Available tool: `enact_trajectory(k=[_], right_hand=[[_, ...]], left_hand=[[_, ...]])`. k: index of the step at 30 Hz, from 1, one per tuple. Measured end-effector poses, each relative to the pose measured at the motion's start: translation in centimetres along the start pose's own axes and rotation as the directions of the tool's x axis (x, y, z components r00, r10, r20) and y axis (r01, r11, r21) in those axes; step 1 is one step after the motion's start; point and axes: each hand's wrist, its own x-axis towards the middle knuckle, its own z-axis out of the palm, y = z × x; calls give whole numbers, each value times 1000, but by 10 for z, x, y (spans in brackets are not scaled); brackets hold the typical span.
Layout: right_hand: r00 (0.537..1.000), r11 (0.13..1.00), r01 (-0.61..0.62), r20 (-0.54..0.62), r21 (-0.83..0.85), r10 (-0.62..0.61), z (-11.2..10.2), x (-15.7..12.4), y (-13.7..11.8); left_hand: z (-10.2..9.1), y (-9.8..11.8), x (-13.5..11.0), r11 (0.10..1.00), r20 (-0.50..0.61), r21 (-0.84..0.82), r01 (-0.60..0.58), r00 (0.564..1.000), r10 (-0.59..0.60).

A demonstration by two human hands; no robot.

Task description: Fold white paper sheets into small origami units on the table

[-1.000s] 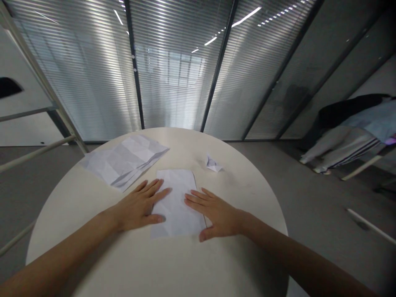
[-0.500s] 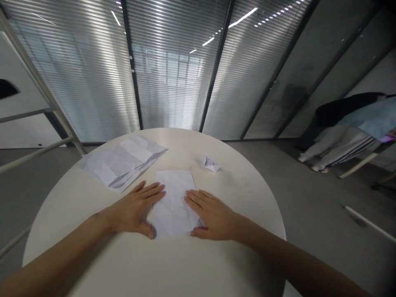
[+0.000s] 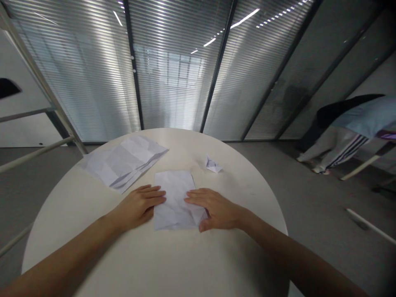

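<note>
A creased white sheet of paper [image 3: 175, 206] lies on the round white table in front of me. My left hand [image 3: 140, 205] rests at its left edge, fingertips on the sheet and the thumb partly tucked beneath the palm. On the right edge lies my right hand [image 3: 213, 208], fingers stretched over the paper and the thumb beside its lower right corner. Both hands are open and hold nothing. The bottom edge of the sheet looks slightly raised. Beyond it, to the right, stands a small folded paper piece [image 3: 213, 165].
Several creased sheets [image 3: 126, 159] lie stacked at the table's [image 3: 198, 264] back left. A white metal frame [image 3: 40, 152] stands on the left. Glass panels with blinds [image 3: 173, 82] are behind the table. A person [image 3: 355, 123] is bent over at the far right.
The paper's bottom edge sits a little farther from me. My left thumb has drawn in from the lower left corner, and my right thumb has shifted slightly right and away from me.
</note>
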Motion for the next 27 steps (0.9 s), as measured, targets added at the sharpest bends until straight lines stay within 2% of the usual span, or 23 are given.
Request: enact_trajectory(k=[3, 5, 7, 9, 12, 16, 18, 23, 25, 27], right_hand=[[997, 999, 34, 71, 35, -37, 2, -3, 8], [998, 1000, 9, 58, 13, -10, 6, -3, 12], [998, 998, -54, -22, -10, 54, 9, 1, 13], [979, 990, -144, -142, 2, 143, 11, 9, 12], [926, 957, -269, -243, 108, 288, 13, 24, 9], [805, 858, -412, -318, 305, 500, 17, 40, 5], [752, 834, -457, -367, 310, 548, 20, 46, 4], [709, 824, -563, -473, 65, 523, 27, 53, 6], [715, 833, -552, -532, -31, 454, 28, 54, 7], [775, 875, -463, -545, -144, 320, 29, 56, 9]], left_hand=[[4, -3, 1, 1000, -80, -17, 13, 997, -15], [4, -3, 2, 998, -127, -55, 15, 992, -22], [2, -2, 4, 994, -158, -104, 35, 986, -51], [-1, -1, 5, 984, -178, -158, 82, 978, -110], [-4, 0, 7, 961, -197, -222, 163, 958, -208], [-5, 0, 10, 930, -218, -221, 294, 914, -341], [-4, 1, 13, 910, -240, -171, 377, 880, -409], [1, 5, 16, 860, -328, 44, 508, 821, -468], [5, 4, 16, 875, -352, 115, 470, 843, -407], [8, 2, 16, 902, -348, 196, 384, 888, -302]])
